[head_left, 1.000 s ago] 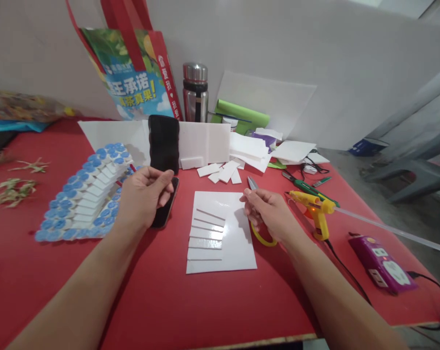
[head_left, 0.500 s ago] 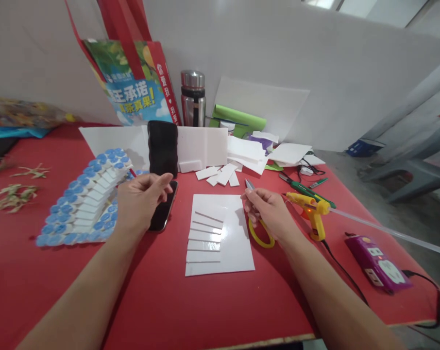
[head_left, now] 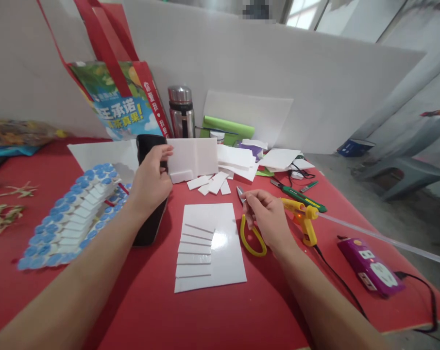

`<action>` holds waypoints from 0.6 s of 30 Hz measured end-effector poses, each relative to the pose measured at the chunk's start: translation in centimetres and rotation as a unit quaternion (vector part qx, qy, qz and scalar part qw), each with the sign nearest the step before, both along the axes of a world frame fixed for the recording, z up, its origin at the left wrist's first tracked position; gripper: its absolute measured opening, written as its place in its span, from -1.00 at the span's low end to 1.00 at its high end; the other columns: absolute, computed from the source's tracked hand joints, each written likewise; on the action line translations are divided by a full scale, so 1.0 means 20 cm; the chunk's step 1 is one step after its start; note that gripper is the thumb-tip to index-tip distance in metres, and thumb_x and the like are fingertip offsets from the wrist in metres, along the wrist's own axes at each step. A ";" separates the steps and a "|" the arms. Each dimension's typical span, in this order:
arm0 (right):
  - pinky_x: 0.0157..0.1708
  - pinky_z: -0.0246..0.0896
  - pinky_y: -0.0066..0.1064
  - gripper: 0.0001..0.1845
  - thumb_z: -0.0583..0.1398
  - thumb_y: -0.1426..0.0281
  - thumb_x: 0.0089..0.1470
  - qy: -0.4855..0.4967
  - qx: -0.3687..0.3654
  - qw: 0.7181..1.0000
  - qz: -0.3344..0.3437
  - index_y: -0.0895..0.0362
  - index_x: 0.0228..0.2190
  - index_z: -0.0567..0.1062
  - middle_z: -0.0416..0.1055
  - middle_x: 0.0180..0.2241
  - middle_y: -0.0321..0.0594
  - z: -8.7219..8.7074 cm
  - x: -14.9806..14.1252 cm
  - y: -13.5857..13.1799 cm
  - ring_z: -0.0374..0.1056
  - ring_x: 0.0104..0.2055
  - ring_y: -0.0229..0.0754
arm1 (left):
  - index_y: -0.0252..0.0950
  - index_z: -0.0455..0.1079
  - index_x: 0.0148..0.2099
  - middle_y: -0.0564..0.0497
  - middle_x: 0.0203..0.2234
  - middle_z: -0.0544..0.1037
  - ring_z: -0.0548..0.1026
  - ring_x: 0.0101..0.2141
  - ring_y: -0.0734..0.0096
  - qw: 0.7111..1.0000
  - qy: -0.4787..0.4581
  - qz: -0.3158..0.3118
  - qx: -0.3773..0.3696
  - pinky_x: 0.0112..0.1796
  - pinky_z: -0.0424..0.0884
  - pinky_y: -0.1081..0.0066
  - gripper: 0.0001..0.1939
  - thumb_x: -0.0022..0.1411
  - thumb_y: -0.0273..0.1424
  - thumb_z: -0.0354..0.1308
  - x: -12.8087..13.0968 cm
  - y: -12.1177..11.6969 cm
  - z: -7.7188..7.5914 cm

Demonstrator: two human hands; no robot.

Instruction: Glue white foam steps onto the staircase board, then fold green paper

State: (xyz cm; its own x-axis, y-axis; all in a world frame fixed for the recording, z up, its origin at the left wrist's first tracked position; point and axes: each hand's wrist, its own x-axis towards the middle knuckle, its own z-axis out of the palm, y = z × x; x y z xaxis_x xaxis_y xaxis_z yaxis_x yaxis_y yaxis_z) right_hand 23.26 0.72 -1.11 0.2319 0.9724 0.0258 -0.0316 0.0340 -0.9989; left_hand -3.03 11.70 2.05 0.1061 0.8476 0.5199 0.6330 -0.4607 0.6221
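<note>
My left hand (head_left: 152,180) is raised over a dark phone (head_left: 149,228), fingers partly stretched out. Its fingertips are in front of an upright black object with wavy edges (head_left: 149,141), close to a standing white board (head_left: 181,155); contact is unclear. My right hand (head_left: 265,216) is closed in a pinch above yellow-handled pliers or scissors (head_left: 254,250), which lie on the table. Whatever the pinch holds, if anything, is hidden. Between the hands lies a white sheet (head_left: 225,253) with several thin white strips (head_left: 194,259) fixed in a stepped row.
A blue-and-white curved craft piece (head_left: 56,228) sits at left. White offcuts (head_left: 216,182), a steel flask (head_left: 181,112) and a printed bag (head_left: 121,107) stand or lie behind. At right are a yellow glue gun (head_left: 305,221), a green cutter (head_left: 300,194) and a purple power strip (head_left: 369,267).
My left hand has moved forward and up, its fingers extending toward the black upright object and white board. My right hand stays pinched near the yellow handles. The camera view has tilted up slightly.
</note>
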 end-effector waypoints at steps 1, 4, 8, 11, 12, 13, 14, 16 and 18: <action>-0.72 0.09 -0.51 -0.77 0.26 0.20 0.20 -0.005 0.001 1.000 0.003 0.12 -0.33 0.53 0.39 -0.57 -0.41 0.00 0.00 0.00 0.17 -0.73 -0.39 | -0.29 0.37 0.24 -0.19 0.09 0.61 0.57 0.07 0.11 1.000 0.013 0.010 0.007 -0.05 0.52 0.23 -0.43 0.16 -0.47 0.11 0.01 0.04 0.00; -0.75 0.06 -0.49 -0.76 0.24 0.19 0.21 -0.019 -0.001 1.000 0.014 0.12 -0.35 0.51 0.36 -0.59 -0.43 0.00 -0.02 -0.01 0.16 -0.74 -0.38 | -0.30 0.48 0.11 -0.13 -0.09 0.70 0.63 -0.10 0.13 0.993 0.112 -0.002 -0.033 0.01 0.50 0.18 -0.59 0.21 -0.38 0.13 0.05 0.16 -0.03; -0.74 0.05 -0.50 -0.75 0.23 0.19 0.20 -0.037 0.002 0.999 0.018 0.12 -0.36 0.51 0.35 -0.59 -0.43 0.00 -0.03 0.00 0.16 -0.74 -0.39 | -0.31 0.58 -0.01 -0.19 -0.04 0.69 0.61 -0.04 0.02 0.972 0.217 -0.073 -0.044 0.12 0.43 0.10 -0.65 0.18 -0.35 0.17 0.15 0.23 -0.12; -0.74 0.03 -0.49 -0.76 0.23 0.18 0.19 -0.037 -0.003 0.999 0.019 0.11 -0.36 0.50 0.34 -0.60 -0.43 0.02 -0.02 0.00 0.15 -0.74 -0.38 | -0.33 0.59 0.00 -0.23 -0.03 0.69 0.59 0.01 -0.03 0.962 0.249 -0.103 -0.041 0.17 0.37 0.06 -0.64 0.19 -0.36 0.18 0.22 0.24 -0.17; -0.74 0.04 -0.49 -0.76 0.24 0.18 0.19 -0.035 -0.004 0.999 0.018 0.10 -0.37 0.50 0.34 -0.60 -0.43 0.02 -0.02 0.00 0.15 -0.74 -0.38 | -0.34 0.59 0.00 -0.24 -0.04 0.69 0.59 0.00 -0.02 0.960 0.257 -0.106 -0.040 0.17 0.37 0.07 -0.65 0.20 -0.37 0.18 0.23 0.24 -0.17; -0.73 0.04 -0.49 -0.76 0.24 0.18 0.18 -0.034 -0.004 0.999 0.016 0.10 -0.37 0.50 0.33 -0.60 -0.43 0.02 -0.02 0.00 0.15 -0.74 -0.38 | -0.34 0.59 0.01 -0.23 -0.05 0.69 0.59 -0.01 -0.01 0.959 0.262 -0.104 -0.037 0.16 0.38 0.08 -0.65 0.21 -0.38 0.17 0.24 0.24 -0.17; -0.73 0.05 -0.48 -0.76 0.24 0.18 0.18 -0.033 -0.005 0.999 0.014 0.10 -0.38 0.50 0.33 -0.60 -0.43 0.03 -0.02 0.00 0.15 -0.74 -0.38 | -0.34 0.58 0.02 -0.22 -0.04 0.69 0.58 0.00 0.00 0.959 0.264 -0.095 -0.033 0.16 0.38 0.10 -0.65 0.22 -0.40 0.16 0.24 0.24 -0.17; -0.72 0.06 -0.48 -0.77 0.25 0.18 0.18 -0.030 -0.006 0.999 0.010 0.09 -0.38 0.49 0.34 -0.60 -0.42 0.03 -0.02 0.00 0.15 -0.73 -0.38 | -0.35 0.55 0.07 -0.21 0.00 0.66 0.55 0.05 0.01 0.963 0.262 -0.061 -0.020 0.17 0.36 0.12 -0.64 0.28 -0.44 0.11 0.20 0.25 -0.14; -0.72 0.06 -0.48 -0.77 0.25 0.19 0.18 -0.028 -0.007 1.000 0.010 0.09 -0.38 0.49 0.34 -0.60 -0.42 0.03 -0.01 0.00 0.15 -0.73 -0.38 | -0.38 0.52 0.08 -0.24 0.02 0.62 0.52 0.09 -0.03 0.965 0.263 -0.015 -0.011 0.19 0.33 0.07 -0.64 0.32 -0.49 0.03 0.14 0.26 -0.12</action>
